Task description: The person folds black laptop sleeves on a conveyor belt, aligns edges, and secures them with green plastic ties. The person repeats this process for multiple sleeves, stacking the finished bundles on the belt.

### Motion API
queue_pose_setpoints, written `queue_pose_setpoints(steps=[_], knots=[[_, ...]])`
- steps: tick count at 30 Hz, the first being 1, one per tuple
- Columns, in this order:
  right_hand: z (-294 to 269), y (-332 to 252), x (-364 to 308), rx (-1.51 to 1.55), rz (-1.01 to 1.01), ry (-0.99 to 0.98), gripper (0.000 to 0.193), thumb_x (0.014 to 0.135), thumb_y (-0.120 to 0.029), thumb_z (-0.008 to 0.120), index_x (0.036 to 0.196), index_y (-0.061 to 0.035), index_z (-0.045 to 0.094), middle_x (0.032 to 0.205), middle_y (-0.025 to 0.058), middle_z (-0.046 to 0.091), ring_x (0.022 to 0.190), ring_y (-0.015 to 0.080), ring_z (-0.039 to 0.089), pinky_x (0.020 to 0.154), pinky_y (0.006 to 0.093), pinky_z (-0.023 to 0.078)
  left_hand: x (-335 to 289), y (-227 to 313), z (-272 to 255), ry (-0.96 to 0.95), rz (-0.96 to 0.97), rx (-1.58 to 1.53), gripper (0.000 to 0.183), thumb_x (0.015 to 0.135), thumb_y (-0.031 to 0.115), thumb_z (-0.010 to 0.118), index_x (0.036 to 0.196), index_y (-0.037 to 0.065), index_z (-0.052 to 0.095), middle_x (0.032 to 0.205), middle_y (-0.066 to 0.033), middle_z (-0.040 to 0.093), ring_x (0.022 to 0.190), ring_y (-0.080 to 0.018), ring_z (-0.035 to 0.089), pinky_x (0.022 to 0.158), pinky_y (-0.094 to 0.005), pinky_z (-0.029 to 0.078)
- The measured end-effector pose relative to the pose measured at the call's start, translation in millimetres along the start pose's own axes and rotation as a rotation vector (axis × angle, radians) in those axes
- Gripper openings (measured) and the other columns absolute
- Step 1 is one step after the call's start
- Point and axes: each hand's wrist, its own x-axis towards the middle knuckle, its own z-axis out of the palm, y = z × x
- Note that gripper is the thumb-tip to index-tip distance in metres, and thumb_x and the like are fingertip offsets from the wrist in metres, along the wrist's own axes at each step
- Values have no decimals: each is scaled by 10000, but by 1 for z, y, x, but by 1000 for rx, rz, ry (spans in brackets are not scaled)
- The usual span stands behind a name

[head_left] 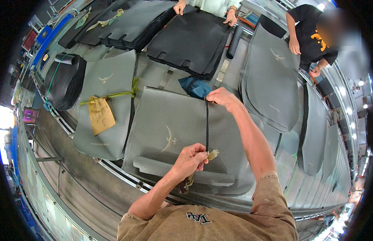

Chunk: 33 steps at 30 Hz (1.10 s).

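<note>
A stack of grey textured sheets (pixel 148 114) with a pale printed emblem lies right in front of me. Across it runs a narrow dark strap (pixel 207 126), stretched between my hands. My left hand (pixel 190 160) pinches its near end, and a pale cloth end (pixel 213 154) sticks out beside the fingers. At the far edge, my right hand (pixel 224 99) has its fingers closed on the strap's other end, next to a bunched blue cloth (pixel 195 87). A rolled grey sheet (pixel 154 164) rests on the near part of the stack, partly behind my left forearm.
To the left stands another grey stack (pixel 104 68) tied with a yellow-green strip and bearing a tan paper tag (pixel 101 115). Black sheets (pixel 190 40) lie beyond, under another person's hands. More grey stacks (pixel 271 76) lie right, near a person in black. A metal rail (pixel 126 178) edges the table.
</note>
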Motion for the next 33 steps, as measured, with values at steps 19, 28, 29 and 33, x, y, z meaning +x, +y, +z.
queue_pose_setpoints(steps=[19,28,29,33], knots=[[4,6,-9,559,-131,182,163,790,-21,623,939,-21,557,759,89,605,598,122,504,561,257,402,1,4,-13,80,-8,-11,121,890,159,520,894,42,549,708,-25,594,564,-77,529,529,-233,413],[-55,-63,-78,825,-474,308,178,823,-84,639,996,-53,610,831,68,621,629,111,579,518,228,433,-29,26,-3,-22,43,-12,102,875,122,535,879,27,570,704,-14,589,581,-61,528,535,-220,424],[-56,-64,-83,747,-482,418,169,826,-94,640,989,-55,616,833,65,621,639,116,592,516,230,442,-38,33,0,-79,54,9,101,874,119,534,869,25,571,705,-13,589,585,-60,529,540,-219,426],[-38,-43,-94,558,-296,370,190,849,-148,623,998,-32,607,827,61,629,610,133,606,490,247,474,-74,48,5,-239,55,21,72,858,90,550,840,22,564,701,0,576,609,-53,531,558,-205,436]])
